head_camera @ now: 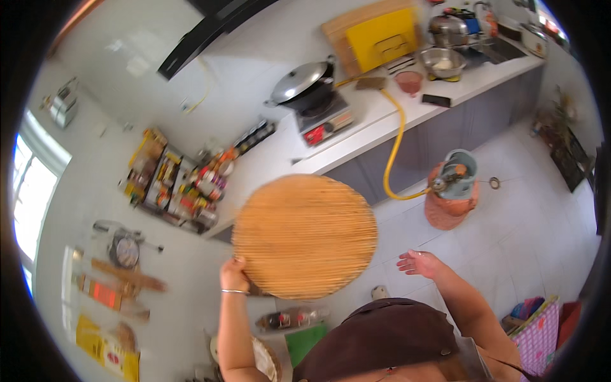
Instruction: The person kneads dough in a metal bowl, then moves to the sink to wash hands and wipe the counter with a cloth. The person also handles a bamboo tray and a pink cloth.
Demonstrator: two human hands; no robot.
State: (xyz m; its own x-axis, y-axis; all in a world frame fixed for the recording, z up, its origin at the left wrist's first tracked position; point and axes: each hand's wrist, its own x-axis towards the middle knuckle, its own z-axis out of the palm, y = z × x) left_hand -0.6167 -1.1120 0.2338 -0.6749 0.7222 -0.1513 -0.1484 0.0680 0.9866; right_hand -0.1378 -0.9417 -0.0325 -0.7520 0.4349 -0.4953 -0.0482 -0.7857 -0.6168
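A round, ridged wooden or bamboo board is held up in front of my body. My left hand grips its lower left edge, with a silvery bangle on the wrist. To the right of the board, my right hand is held out over the floor, holding nothing, its fingers apart. Behind the board runs a white countertop. A large dark wok with a metal lid stands there on a portable stove.
An orange gas cylinder stands on the tiled floor, joined to a yellow hose. A metal bowl, a pink strainer and a black phone lie along the counter. Seasoning jars crowd its left end; a range hood hangs above.
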